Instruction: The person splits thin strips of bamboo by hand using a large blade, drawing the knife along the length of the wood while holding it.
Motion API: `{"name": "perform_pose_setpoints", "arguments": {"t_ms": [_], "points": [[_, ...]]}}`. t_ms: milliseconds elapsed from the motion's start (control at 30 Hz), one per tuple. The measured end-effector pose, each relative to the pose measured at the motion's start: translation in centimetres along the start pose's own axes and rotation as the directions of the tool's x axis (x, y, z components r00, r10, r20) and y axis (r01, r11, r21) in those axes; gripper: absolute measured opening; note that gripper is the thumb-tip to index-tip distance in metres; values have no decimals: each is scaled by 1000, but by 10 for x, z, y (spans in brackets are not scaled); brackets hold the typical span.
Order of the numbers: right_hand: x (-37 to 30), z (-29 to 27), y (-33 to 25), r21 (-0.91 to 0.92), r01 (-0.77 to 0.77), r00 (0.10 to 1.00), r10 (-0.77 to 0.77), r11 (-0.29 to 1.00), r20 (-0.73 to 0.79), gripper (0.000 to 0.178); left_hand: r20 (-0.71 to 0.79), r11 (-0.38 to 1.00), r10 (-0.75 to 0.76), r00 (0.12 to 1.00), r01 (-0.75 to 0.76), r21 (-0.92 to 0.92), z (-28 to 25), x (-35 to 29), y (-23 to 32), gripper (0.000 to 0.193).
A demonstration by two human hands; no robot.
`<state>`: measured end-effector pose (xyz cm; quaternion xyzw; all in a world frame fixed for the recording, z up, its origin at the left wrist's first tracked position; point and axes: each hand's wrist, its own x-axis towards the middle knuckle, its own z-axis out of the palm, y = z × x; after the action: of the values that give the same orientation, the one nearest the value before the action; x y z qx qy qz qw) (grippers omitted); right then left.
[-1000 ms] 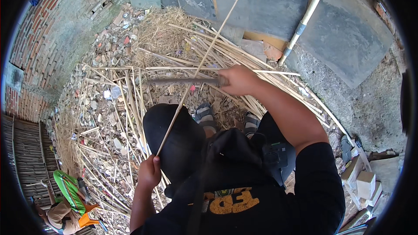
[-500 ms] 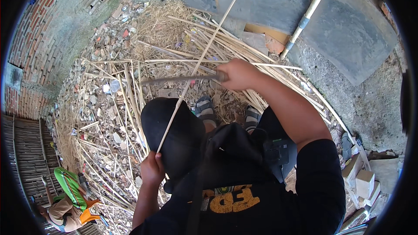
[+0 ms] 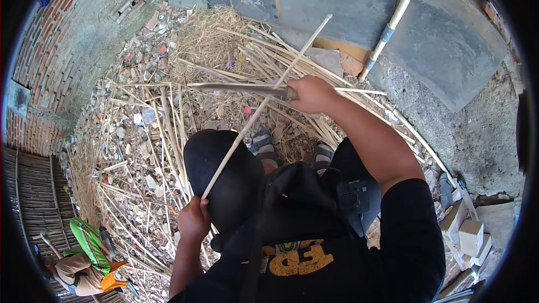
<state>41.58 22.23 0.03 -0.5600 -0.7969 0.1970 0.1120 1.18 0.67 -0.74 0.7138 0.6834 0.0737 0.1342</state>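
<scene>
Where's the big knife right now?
In the head view, the knife is in the right hand, upper middle, crossing the stick the left hand holds.

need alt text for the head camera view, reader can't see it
A person's left hand holds a pale stick near one end; the right hand holds a long-bladed tool crossing it. More sticks lie over the rubble, and another person is at lower left.

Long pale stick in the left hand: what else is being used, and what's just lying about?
In use:
long, pale, woody stick, in the left hand
dark, long-bladed tool, in the right hand

Seemingly lying about:
dry tan straw heap
pale boxy block
loose, thin pale strips, perhaps spare material
</scene>
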Motion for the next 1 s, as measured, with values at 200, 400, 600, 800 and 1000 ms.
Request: {"name": "perform_pose_setpoints", "arguments": {"t_ms": [200, 400, 600, 800, 1000], "points": [[-3, 8, 0, 116, 143, 990, -140, 983, -28, 27, 18, 997, 36, 999, -35, -76, 4, 2, 0, 32], [4, 14, -1, 92, 102, 986, -88, 991, -143, 28, 30, 993, 48, 998, -44, -109, 0, 1, -7, 31], [5, 9, 17, 109, 64, 992, -51, 992, -118, 32, 6, 984, 63, 998, -61, -169, 6, 6, -7, 30], [-6, -2, -11, 56, 52, 998, -49, 997, -41, 36, 33, 986, 73, 997, -67, -153, 0, 1, -9, 29], [6, 7, 27, 211, 40, 983, -1, 977, -184, 34, -2, 980, 104, 995, -103, -171, 1, 7, -6, 31]]}}
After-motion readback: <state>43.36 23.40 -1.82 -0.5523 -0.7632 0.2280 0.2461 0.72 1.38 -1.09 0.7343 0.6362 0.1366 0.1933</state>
